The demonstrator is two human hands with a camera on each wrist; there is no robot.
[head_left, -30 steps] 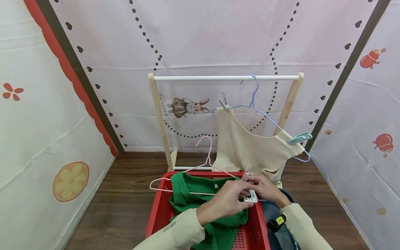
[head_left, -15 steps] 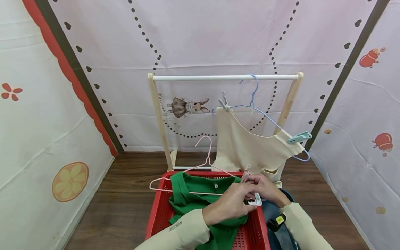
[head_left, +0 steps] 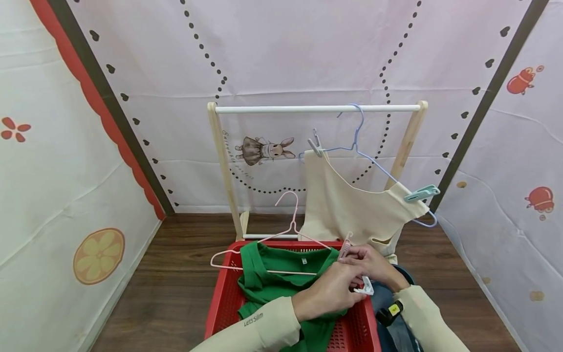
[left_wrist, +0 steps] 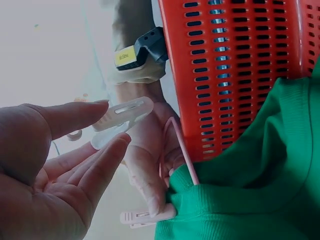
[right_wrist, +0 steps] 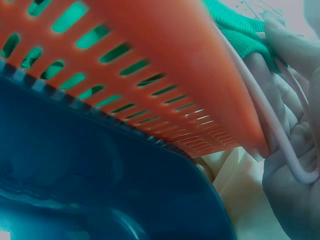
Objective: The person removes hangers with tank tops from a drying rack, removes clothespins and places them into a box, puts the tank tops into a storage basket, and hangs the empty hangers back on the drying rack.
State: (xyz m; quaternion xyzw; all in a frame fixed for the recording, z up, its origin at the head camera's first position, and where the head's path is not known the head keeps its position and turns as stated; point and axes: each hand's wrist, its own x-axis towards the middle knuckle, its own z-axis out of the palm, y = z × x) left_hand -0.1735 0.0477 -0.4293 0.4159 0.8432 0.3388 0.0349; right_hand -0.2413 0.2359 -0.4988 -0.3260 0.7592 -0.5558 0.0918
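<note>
My left hand [head_left: 327, 292] pinches a whitish clothespin [left_wrist: 122, 120] between thumb and fingertips, close beside the right hand. A green shirt [head_left: 281, 293] lies with its neckline and shoulders over a pink hanger [head_left: 293, 226]. My right hand [head_left: 374, 264] grips the shirt's right shoulder together with that end of the hanger, whose loop [right_wrist: 280, 132] passes by the palm in the right wrist view. A pink clothespin [left_wrist: 147, 216] sits at the shirt's shoulder, right at a right fingertip. The left hand partly hides the shoulder in the head view.
The shirt rests in a red perforated basket [head_left: 224, 293]. To its right stands a dark blue tub [right_wrist: 125, 175]. Behind, a rack with a white bar [head_left: 281, 110] bears a blue hanger [head_left: 374, 161] with a cream garment [head_left: 347, 205], pegged by a grey clip [head_left: 315, 144] and a teal clip [head_left: 421, 193].
My left hand has moved right and slightly down, carrying the whitish clothespin past the shirt's shoulder. The right hand, the shirt and the pink hanger stay nearly still.
</note>
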